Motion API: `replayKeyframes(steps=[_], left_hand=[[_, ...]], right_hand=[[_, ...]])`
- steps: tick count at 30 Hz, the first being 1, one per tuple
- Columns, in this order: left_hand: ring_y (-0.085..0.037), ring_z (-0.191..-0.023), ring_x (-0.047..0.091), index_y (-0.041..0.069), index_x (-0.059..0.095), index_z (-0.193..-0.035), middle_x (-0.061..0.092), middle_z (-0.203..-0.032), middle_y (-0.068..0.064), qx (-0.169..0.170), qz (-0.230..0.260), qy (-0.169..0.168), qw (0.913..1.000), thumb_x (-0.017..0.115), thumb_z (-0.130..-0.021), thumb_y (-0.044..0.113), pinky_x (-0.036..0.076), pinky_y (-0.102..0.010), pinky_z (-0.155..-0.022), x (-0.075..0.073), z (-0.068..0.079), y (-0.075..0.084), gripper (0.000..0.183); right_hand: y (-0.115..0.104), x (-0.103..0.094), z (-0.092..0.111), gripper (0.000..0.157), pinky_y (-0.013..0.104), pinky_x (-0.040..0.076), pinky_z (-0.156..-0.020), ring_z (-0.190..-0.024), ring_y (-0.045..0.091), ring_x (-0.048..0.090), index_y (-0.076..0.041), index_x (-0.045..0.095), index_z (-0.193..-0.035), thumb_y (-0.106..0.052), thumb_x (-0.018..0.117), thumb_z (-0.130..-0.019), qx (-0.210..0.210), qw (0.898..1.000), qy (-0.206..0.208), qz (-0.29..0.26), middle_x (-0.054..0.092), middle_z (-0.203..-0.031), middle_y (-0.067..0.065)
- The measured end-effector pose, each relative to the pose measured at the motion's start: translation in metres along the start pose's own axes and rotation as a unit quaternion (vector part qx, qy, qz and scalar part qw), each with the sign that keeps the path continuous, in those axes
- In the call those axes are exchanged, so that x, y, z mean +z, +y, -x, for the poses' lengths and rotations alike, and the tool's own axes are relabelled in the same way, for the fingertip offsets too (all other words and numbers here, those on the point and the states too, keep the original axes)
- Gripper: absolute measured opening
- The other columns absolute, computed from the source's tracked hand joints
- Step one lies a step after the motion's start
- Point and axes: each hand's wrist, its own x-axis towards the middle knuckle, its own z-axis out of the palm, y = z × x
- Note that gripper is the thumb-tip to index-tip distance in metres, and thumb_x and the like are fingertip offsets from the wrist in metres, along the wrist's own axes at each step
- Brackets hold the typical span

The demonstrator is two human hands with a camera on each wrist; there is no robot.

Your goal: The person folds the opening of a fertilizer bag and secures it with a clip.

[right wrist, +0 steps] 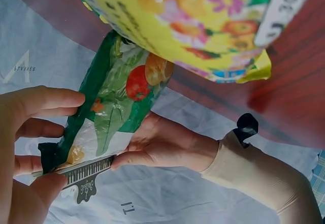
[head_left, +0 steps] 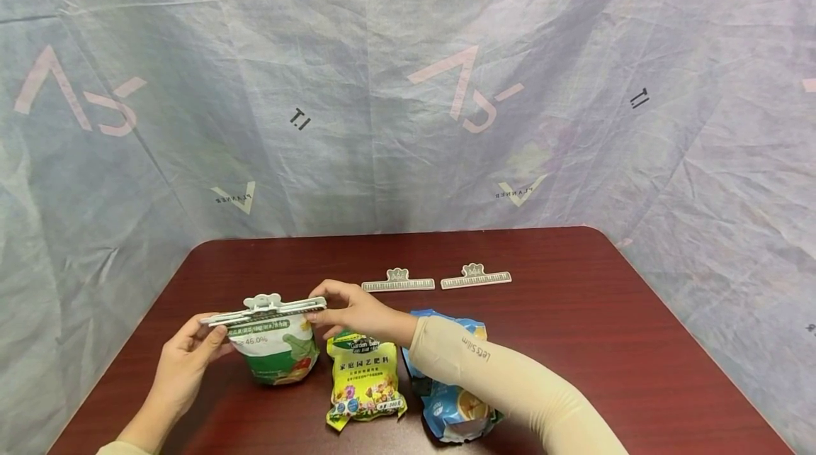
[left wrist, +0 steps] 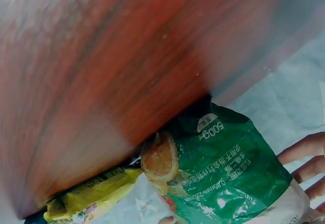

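A green-and-white bag (head_left: 280, 354) with vegetable pictures stands upright at the left of the table. Across its top lies a long bag clip (head_left: 264, 309) with a piano-key pattern and a scalloped handle. My left hand (head_left: 185, 359) pinches the clip and bag top at the left end, thumb in front. At the right end, my right hand (head_left: 357, 310) pinches the clip between thumb and fingers. The right wrist view shows the clip (right wrist: 84, 176) along the bag's top edge, between my right hand (right wrist: 35, 127) and my left hand (right wrist: 167, 140).
A yellow flowered fertilizer bag (head_left: 365, 377) lies just right of the green one. Farther right, blue bags (head_left: 455, 409) sit partly beneath my right forearm. Two more piano-key clips, a left one (head_left: 398, 283) and a right one (head_left: 476, 279), lie toward the table's back.
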Motion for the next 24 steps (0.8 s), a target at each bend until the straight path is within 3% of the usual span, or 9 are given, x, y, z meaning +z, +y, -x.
replayKeyframes(steps=[5,11,13,15,18,21,24], left_hand=[[-0.009,-0.083,0.064,-0.003,0.056,-0.104,0.065,-0.095,-0.001,-0.017,0.01,0.006,0.9998,0.048,-0.091,-0.007,0.052,-0.025,-0.065,-0.003,-0.002,-0.004,0.016],[-0.012,-0.087,0.064,-0.006,0.053,-0.111,0.065,-0.099,-0.004,-0.027,-0.021,0.014,0.9993,0.051,-0.092,0.001,0.053,-0.03,-0.064,-0.039,-0.007,-0.057,0.02],[-0.013,-0.087,0.065,-0.005,0.054,-0.111,0.065,-0.098,-0.005,-0.03,-0.013,0.021,0.9992,0.052,-0.091,0.0,0.053,-0.031,-0.063,-0.044,-0.008,-0.065,0.021],[-0.012,-0.085,0.065,-0.005,0.055,-0.109,0.065,-0.095,-0.005,-0.036,-0.013,0.027,0.9989,0.054,-0.091,0.002,0.053,-0.032,-0.061,-0.039,-0.009,-0.056,0.02],[-0.011,-0.082,0.065,-0.005,0.057,-0.104,0.065,-0.091,-0.005,-0.036,0.008,0.023,0.999,0.055,-0.09,0.002,0.053,-0.031,-0.059,-0.023,-0.009,-0.031,0.016],[-0.008,-0.079,0.064,0.003,0.061,-0.098,0.065,-0.086,-0.001,-0.052,0.0,0.022,0.9984,0.054,-0.091,0.003,0.053,-0.029,-0.056,-0.009,-0.008,-0.009,0.01],[-0.006,-0.076,0.063,0.01,0.062,-0.092,0.062,-0.081,0.002,-0.082,-0.011,0.024,0.9963,0.052,-0.092,0.002,0.053,-0.028,-0.054,-0.003,-0.009,0.002,0.013]], right_hand=[[0.002,0.001,-0.002,0.019,0.052,0.049,-0.073,-0.093,0.025,0.063,-0.002,0.053,-0.109,-0.005,0.056,-0.09,0.017,0.999,0.015,-0.044,0.061,-0.097,0.007],[0.001,0.003,-0.004,0.024,0.055,0.048,-0.074,-0.092,0.035,0.061,0.004,0.05,-0.112,-0.004,0.056,-0.09,0.052,0.993,0.042,-0.094,0.06,-0.094,0.008],[0.0,0.003,-0.004,0.023,0.055,0.048,-0.075,-0.092,0.036,0.061,0.004,0.05,-0.11,-0.004,0.057,-0.09,0.06,0.992,0.043,-0.103,0.06,-0.095,0.007],[0.0,0.003,-0.006,0.018,0.054,0.048,-0.074,-0.091,0.035,0.062,0.001,0.052,-0.106,-0.005,0.057,-0.09,0.069,0.99,0.045,-0.112,0.061,-0.095,0.006],[0.0,0.003,-0.007,0.009,0.055,0.048,-0.074,-0.088,0.032,0.063,-0.006,0.054,-0.098,-0.006,0.058,-0.09,0.085,0.986,0.048,-0.133,0.062,-0.095,0.005],[-0.001,0.003,-0.008,0.007,0.056,0.047,-0.073,-0.084,0.03,0.064,-0.012,0.054,-0.091,-0.007,0.058,-0.09,0.102,0.981,0.054,-0.156,0.062,-0.091,0.005],[-0.002,0.005,-0.009,0.009,0.056,0.048,-0.072,-0.082,0.031,0.064,-0.013,0.052,-0.087,-0.007,0.057,-0.09,0.116,0.976,0.061,-0.173,0.062,-0.09,0.004]])
